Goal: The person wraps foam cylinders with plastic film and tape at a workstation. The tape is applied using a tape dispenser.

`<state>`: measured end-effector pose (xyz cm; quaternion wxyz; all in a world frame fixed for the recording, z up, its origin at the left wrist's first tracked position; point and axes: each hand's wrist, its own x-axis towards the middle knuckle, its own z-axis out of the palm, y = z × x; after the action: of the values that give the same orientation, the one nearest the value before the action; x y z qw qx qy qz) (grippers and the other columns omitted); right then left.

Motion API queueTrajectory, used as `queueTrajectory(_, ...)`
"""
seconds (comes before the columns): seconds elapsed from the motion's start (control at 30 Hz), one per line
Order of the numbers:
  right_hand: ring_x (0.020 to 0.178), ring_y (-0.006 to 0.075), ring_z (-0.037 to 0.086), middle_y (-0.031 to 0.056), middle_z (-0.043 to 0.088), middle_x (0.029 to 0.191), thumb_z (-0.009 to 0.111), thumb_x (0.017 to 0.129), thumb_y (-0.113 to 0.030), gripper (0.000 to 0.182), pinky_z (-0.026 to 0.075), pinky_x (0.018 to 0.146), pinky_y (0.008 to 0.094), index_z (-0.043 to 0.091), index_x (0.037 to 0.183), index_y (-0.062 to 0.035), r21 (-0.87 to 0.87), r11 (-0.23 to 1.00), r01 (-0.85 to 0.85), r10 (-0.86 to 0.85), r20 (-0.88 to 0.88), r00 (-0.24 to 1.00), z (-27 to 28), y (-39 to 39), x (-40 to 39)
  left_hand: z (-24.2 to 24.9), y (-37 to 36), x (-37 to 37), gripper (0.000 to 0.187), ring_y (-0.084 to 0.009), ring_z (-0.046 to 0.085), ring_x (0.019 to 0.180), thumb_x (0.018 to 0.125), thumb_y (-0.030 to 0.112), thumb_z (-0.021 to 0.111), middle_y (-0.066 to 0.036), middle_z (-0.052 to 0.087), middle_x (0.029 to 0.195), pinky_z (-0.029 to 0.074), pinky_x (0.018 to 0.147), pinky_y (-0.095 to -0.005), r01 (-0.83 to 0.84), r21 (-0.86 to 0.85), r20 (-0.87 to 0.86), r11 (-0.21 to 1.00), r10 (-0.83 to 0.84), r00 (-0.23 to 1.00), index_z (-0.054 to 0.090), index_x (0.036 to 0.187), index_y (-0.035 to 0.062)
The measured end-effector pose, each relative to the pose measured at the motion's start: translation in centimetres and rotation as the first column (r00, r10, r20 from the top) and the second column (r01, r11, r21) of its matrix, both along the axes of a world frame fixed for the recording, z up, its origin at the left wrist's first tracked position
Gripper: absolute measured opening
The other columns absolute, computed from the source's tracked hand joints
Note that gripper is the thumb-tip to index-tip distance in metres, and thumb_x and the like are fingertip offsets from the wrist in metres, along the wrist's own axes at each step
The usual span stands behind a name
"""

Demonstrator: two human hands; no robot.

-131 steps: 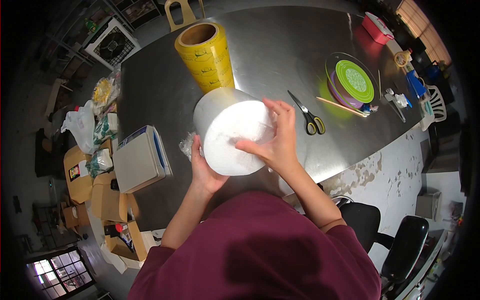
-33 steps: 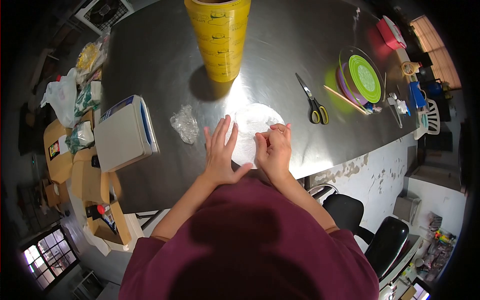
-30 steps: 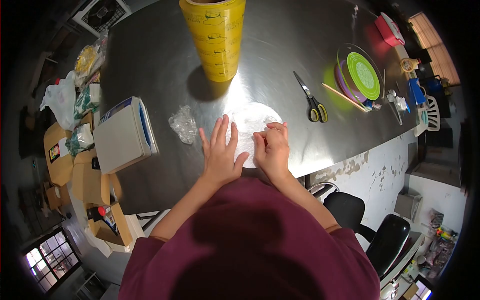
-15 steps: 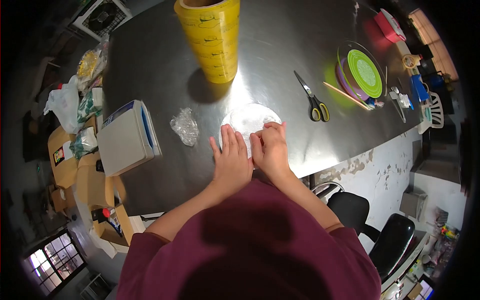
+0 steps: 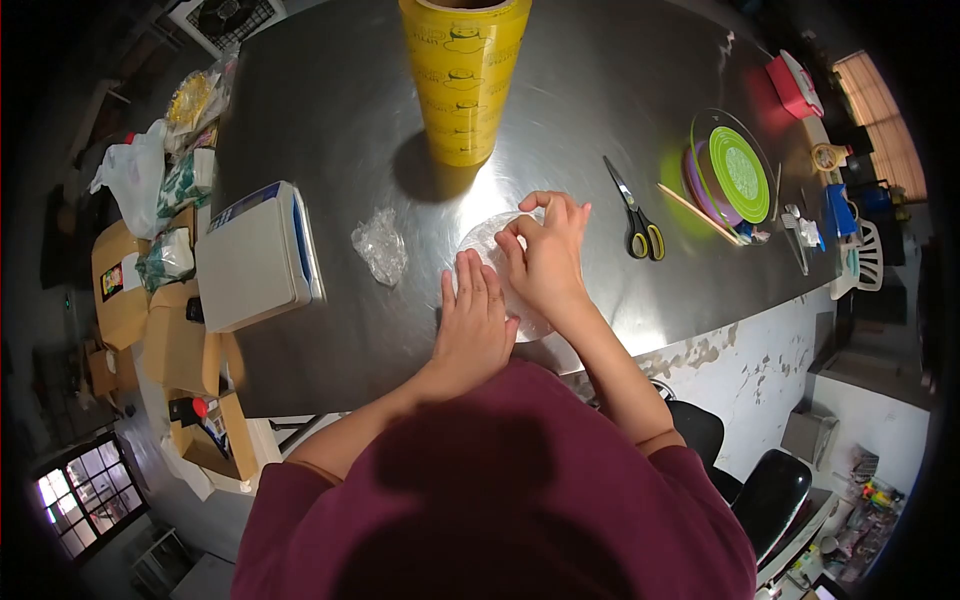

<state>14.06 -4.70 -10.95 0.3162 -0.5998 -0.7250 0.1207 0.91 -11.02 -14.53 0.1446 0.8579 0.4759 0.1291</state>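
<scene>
A round, whitish disc (image 5: 483, 236) with a shiny film-like surface lies near the front edge of the metal table (image 5: 380, 350). Flat on its left part rests my left hand (image 5: 472, 325), fingers spread. My right hand (image 5: 548, 260) is over the disc's right side, thumb and forefinger pinched together; what they hold, if anything, is too small to make out. Left of the disc is a crumpled piece of clear plastic (image 5: 380, 247). Behind it stands a tall yellow roll (image 5: 468, 95) with printed drawings.
Scissors (image 5: 636, 215) lie to the right, beside wooden sticks (image 5: 698, 213) and a green round lid or mat (image 5: 738, 172). A grey box-like device (image 5: 255, 262) sits at the left. Cardboard boxes (image 5: 180, 350) and a black chair (image 5: 775, 500) are beyond the table.
My right hand has moved up and farther from my left hand, which stays flat on the disc. The whole view has shifted slightly.
</scene>
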Motion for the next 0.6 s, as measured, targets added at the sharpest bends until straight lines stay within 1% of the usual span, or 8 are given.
queueTrajectory(0.03, 0.112, 0.037, 0.037, 0.0121, 0.047, 0.109, 0.066, 0.078, -0.014, 0.011, 0.016, 0.101, 0.0673, 0.067, 0.076, -0.0033, -0.009, 1.0, -0.006, 0.006, -0.021, 1.0, -0.5, -0.1, 0.2, 0.0, 0.0, 0.0, 0.072, -0.0536, 0.014, 0.134, 0.087, 0.029, 0.053, -0.044, 0.019, 0.138, 0.014, 0.109, -0.0586, -0.009, 0.016, 0.023, 1.0, 0.009, 1.0, 0.027, 0.128, -0.0237)
queueTrajectory(0.07, 0.112, 0.037, 0.037, 0.0122, 0.046, 0.109, 0.066, 0.078, -0.013, 0.01, 0.017, 0.102, 0.067, 0.066, 0.076, -0.0031, -0.016, 1.0, -0.012, 0.012, -0.042, 0.999, -0.8, 0.0, 0.4, 0.0, 0.0, 0.0, 0.072, -0.0535, 0.014, 0.134, 0.086, 0.029, 0.053, -0.044, 0.019, 0.137, 0.015, 0.109, -0.0574, -0.005, 0.031, 0.033, 0.999, 0.004, 0.999, 0.027, 0.128, -0.0238)
queueTrajectory(0.13, 0.111, 0.0368, 0.037, 0.0123, 0.046, 0.109, 0.066, 0.078, -0.013, 0.011, 0.017, 0.101, 0.0666, 0.066, 0.076, -0.0028, 0.0, 1.0, -0.012, 0.012, -0.031, 0.999, -0.8, 0.4, 1.1, -0.1, 0.0, -0.1, 0.072, -0.0533, 0.016, 0.133, 0.086, 0.028, 0.054, -0.045, 0.019, 0.137, 0.016, 0.11, -0.0549, -0.001, 0.06, 0.05, 0.998, -0.003, 0.999, 0.027, 0.127, -0.0239)
queueTrajectory(0.23, 0.11, 0.0368, 0.038, 0.0125, 0.045, 0.108, 0.066, 0.078, -0.014, 0.011, 0.018, 0.101, 0.0661, 0.066, 0.076, -0.0033, 0.021, 0.999, -0.039, 0.039, 0.02, 0.999, -0.9, 1.0, 2.1, 0.0, 0.1, -0.1, 0.073, -0.053, 0.018, 0.132, 0.086, 0.029, 0.054, -0.046, 0.018, 0.135, 0.017, 0.11, -0.055, -0.001, 0.037, 0.062, 0.999, -0.001, 0.998, 0.026, 0.127, -0.0244)
queueTrajectory(0.33, 0.11, 0.0372, 0.038, 0.0127, 0.045, 0.108, 0.066, 0.079, -0.015, 0.011, 0.018, 0.101, 0.0663, 0.066, 0.077, -0.0041, 0.02, 0.997, -0.072, 0.07, 0.089, 0.994, -1.6, 1.4, 3.4, 0.3, 0.3, -0.2, 0.076, -0.056, 0.014, 0.132, 0.085, 0.025, 0.056, -0.046, 0.012, 0.138, 0.017, 0.108, -0.058, 0.021, -0.013, 0.095, 1.0, -0.02, 0.995, 0.019, 0.131, -0.0235)
queueTrajectory(0.43, 0.11, 0.037, 0.038, 0.0127, 0.046, 0.107, 0.066, 0.079, -0.016, 0.013, 0.019, 0.101, 0.0658, 0.066, 0.077, -0.0037, 0.02, 0.996, -0.081, 0.079, 0.1, 0.992, -2.3, 1.8, 3.8, 1.0, 0.5, -0.2, 0.071, -0.0526, 0.017, 0.133, 0.085, 0.027, 0.055, -0.04, 0.015, 0.142, 0.02, 0.107, -0.0565, 0.018, -0.016, 0.038, 1.0, -0.018, 0.999, 0.026, 0.134, -0.0167)
queueTrajectory(0.53, 0.109, 0.0367, 0.039, 0.0128, 0.047, 0.106, 0.067, 0.078, -0.017, 0.014, 0.02, 0.101, 0.0655, 0.066, 0.075, -0.0035, 0.032, 0.996, -0.084, 0.081, 0.087, 0.993, -2.0, 2.3, 3.5, 2.0, 0.8, -0.4, 0.063, -0.0488, 0.024, 0.131, 0.085, 0.029, 0.054, -0.032, 0.024, 0.143, 0.023, 0.107, -0.0516, 0.037, 0.041, 0.009, 0.998, -0.037, 0.999, 0.037, 0.134, -0.0088)
queueTrajectory(0.6, 0.109, 0.0348, 0.039, 0.0133, 0.047, 0.106, 0.069, 0.077, -0.015, 0.012, 0.022, 0.102, 0.0595, 0.066, 0.077, -0.0034, 0.005, 0.995, -0.1, 0.099, 0.088, 0.991, -2.6, 2.4, 3.8, 2.0, 1.0, -0.6, 0.065, -0.0488, 0.026, 0.129, 0.083, 0.029, 0.056, -0.027, 0.024, 0.145, 0.024, 0.106, -0.0533, 0.055, 0.033, 0.02, 0.998, -0.056, 0.998, 0.036, 0.136, -0.0048)
